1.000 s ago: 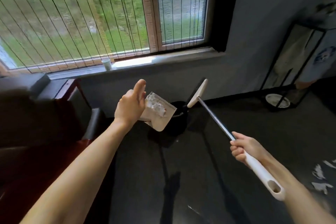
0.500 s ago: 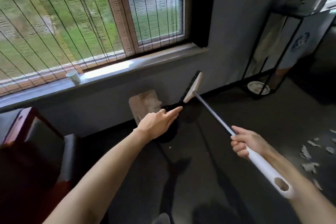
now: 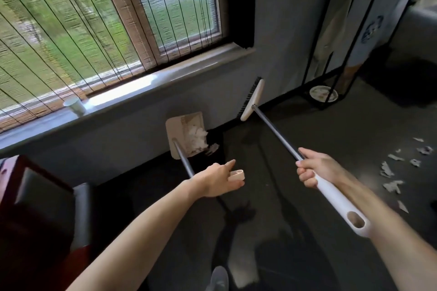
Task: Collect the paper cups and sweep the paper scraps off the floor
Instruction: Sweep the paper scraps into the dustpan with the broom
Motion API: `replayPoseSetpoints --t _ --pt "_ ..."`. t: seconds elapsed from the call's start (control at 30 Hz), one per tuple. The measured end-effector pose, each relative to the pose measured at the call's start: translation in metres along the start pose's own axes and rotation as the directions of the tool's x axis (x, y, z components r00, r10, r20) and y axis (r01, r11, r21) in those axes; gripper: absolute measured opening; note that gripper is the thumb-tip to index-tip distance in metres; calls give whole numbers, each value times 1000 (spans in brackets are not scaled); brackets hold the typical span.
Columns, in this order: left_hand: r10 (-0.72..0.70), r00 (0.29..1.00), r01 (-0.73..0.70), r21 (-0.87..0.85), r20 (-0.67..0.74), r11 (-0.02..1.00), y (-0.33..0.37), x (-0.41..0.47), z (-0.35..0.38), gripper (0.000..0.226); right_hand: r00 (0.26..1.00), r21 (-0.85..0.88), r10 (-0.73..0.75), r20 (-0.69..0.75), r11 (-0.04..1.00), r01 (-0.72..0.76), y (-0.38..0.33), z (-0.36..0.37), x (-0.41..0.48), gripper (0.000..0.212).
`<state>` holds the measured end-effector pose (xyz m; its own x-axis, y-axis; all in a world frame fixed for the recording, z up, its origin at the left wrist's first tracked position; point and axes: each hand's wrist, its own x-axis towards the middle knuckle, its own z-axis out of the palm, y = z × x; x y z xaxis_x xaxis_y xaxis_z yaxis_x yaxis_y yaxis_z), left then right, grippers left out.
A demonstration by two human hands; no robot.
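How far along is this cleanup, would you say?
Partway. Done: a heap of scraps sits in the dustpan, which the left hand holds by its handle. In hand: the right hand grips the broom. Left: torn scraps litter the floor at right, and a paper cup stands on the windowsill.

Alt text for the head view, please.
The left hand holds a long-handled dustpan loaded with paper scraps; the right hand grips the raised broom. Loose scraps litter the floor at right; a paper cup stands on the windowsill.
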<state>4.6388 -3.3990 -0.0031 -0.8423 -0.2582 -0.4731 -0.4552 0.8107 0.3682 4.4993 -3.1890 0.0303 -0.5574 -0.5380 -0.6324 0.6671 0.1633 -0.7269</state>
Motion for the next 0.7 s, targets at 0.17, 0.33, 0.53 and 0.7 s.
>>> replayPoseSetpoints --t 0.17,0.33,0.53,0.7 --pt "20 1000 -24 194 22 981 9 -1 6 54 999 26 37 -1 999 -37 10 0 3 66" --pt "80 997 -79 446 18 891 19 -1 26 48 998 46 66 14 997 -66 15 3 4 66" --pt "111 993 -68 577 -40 814 25 -2 34 48 997 30 64 38 997 -65 24 3 1 66" --pt "111 994 -76 690 -7 720 27 -7 36 48 997 33 44 62 998 -46 24 2 0 67"
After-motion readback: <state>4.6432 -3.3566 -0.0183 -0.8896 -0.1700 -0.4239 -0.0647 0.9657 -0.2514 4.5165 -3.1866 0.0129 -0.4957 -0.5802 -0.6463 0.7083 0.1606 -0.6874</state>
